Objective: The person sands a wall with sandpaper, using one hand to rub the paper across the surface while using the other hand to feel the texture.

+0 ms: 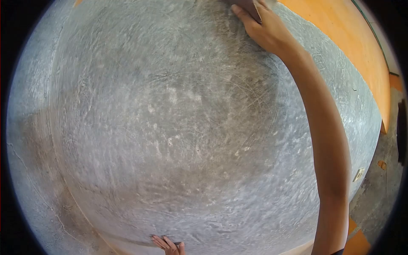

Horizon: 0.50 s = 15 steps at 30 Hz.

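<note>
High up at the top right, my right hand (265,29) is closed on a dark brown sheet (248,7), which lies against the grey wall (182,119). The sheet's upper part is cut off by the frame edge. My right arm stretches up along the right side. At the bottom, my left hand (168,245) rests on the same wall with its fingers spread, and nothing shows in it. The wall is mottled, with pale spots and fine curved scratches.
An orange painted area (344,34) borders the grey wall at the upper right. A small socket or switch plate (359,174) sits low on the right. Beyond it is a grey floor (378,191) with orange patches. A corner line runs down the left.
</note>
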Available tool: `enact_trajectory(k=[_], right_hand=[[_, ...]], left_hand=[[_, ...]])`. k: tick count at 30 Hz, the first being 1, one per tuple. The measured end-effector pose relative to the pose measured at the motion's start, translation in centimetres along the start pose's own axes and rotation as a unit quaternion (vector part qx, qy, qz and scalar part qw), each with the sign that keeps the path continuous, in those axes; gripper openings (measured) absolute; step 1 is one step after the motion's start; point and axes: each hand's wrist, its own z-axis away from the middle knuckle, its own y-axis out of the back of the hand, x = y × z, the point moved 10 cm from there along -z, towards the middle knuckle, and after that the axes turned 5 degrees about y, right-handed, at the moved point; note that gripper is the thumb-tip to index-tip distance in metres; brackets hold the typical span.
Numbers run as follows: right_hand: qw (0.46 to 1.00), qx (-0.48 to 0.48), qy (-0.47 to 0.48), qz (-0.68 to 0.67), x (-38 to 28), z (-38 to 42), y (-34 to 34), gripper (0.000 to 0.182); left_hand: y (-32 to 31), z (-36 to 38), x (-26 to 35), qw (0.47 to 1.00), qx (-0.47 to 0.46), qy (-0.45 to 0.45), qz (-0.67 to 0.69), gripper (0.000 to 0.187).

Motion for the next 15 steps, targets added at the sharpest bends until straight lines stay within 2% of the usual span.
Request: enact_trajectory(k=[3,5,8,11,15], right_hand=[[0.996,-0.046,0.019,-0.078,-2.6,0.8,0.3,0.058],[0.999,-0.026,-0.024,-0.035,-0.2,-0.4,-0.2,0.056],[0.993,-0.077,0.054,-0.072,-1.4,0.0,-1.8,0.057],[0.999,0.035,-0.037,-0.003,0.0,0.5,-0.7,0.050],[1.000,0.027,-0.012,-0.006,-0.9,0.7,-0.7,0.048]], left_hand=[[0.2,-0.3,-0.2,0.999,0.036,0.004,-0.027,0.092],[0.9,-0.2,-0.6,0.991,0.087,0.036,-0.092,0.096],[1.1,-0.3,1.2,0.998,0.027,-0.042,-0.036,0.089],[0.1,-0.1,0.0,1.000,-0.010,-0.021,0.006,0.089],[1.3,-0.4,1.3,0.999,0.019,-0.040,-0.026,0.089]])
